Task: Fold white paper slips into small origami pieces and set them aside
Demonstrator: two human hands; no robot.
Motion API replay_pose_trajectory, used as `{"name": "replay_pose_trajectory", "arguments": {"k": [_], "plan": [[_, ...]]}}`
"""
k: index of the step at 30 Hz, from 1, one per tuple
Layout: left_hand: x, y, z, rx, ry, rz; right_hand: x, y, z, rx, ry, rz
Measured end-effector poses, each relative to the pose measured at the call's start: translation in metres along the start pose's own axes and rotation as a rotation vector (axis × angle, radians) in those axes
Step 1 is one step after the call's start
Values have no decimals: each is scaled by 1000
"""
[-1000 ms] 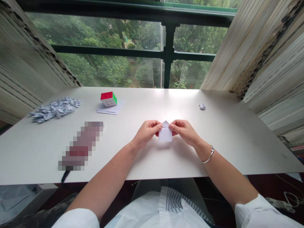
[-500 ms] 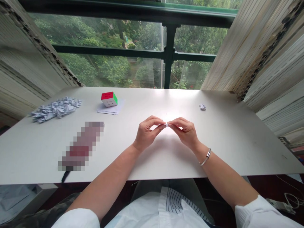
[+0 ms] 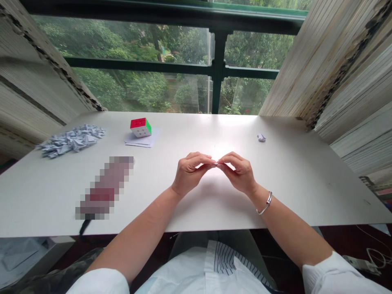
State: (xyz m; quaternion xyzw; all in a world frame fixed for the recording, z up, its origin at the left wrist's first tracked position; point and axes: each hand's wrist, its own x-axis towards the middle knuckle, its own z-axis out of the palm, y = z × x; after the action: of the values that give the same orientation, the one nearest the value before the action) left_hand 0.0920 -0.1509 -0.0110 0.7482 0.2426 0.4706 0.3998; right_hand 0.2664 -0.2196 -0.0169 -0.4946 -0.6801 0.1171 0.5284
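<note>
Above the middle of the white table [image 3: 232, 208], my left hand [image 3: 190, 173] and my right hand [image 3: 241, 173] meet at their fingertips. Between them is a small piece of white paper [image 3: 216, 164], mostly hidden by the fingers. Thumb and fingers of each hand are pinched on it from opposite sides. How the paper is folded is too small to make out. A silver bangle [image 3: 268, 200] circles my right wrist.
At the left lies a heap of folded paper pieces [image 3: 73, 141]. A puzzle cube [image 3: 141, 127] rests on a few white paper sheets [image 3: 147, 141]. Nearer is a blurred-out long object [image 3: 105, 188] with a black strap. One crumpled-looking paper piece [image 3: 261, 138] sits at the right.
The fingertips have come slightly lower and the fingers of my left hand have shifted on the paper. Less of the white paper shows now. The things on the table stay put.
</note>
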Motion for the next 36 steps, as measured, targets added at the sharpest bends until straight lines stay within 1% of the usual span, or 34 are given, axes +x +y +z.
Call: {"name": "replay_pose_trajectory", "arguments": {"k": [3, 6, 10, 12, 15, 18, 19, 21, 24, 26, 28, 30, 32, 33, 36], "plan": [[2, -2, 0, -65, -20, -40, 1, 0, 0, 28, 30, 54], [4, -5, -1, -90, -34, -114, 3, 1, 0, 89, 21, 106], [6, -10, -1, -197, 8, -260, 4, 4, 1, 205, -15, 157], [7, -11, 0, -293, 9, -343, 4, 7, 2, 275, -6, 223], [8, -9, -1, -406, -69, -461, 5, 13, 4, 363, 16, 334], [9, -7, -3, -463, -178, -560, 5, 15, 5, 378, -11, 364], [10, -7, -4, -476, -194, -584, 5, 15, 4, 350, -22, 348], [11, -8, -5, -504, -175, -618, 4, 13, 3, 227, -30, 263], [13, -12, -5, -565, -68, -647, 3, 10, 1, -76, -30, 30], [13, -14, -6, -611, -4, -653, 2, 10, 0, -273, -67, -143], [13, -14, -6, -650, 23, -661, 2, 10, 0, -416, -112, -287], [12, -13, -6, -671, 23, -659, 1, 11, 1, -496, -124, -374], [11, -11, -4, -673, 16, -627, 0, 12, 2, -514, -96, -391], [10, -11, -3, -668, 13, -602, -1, 11, 3, -498, -72, -370], [9, -10, 1, -626, 5, -518, -3, 9, 7, -359, 11, -226]]}}
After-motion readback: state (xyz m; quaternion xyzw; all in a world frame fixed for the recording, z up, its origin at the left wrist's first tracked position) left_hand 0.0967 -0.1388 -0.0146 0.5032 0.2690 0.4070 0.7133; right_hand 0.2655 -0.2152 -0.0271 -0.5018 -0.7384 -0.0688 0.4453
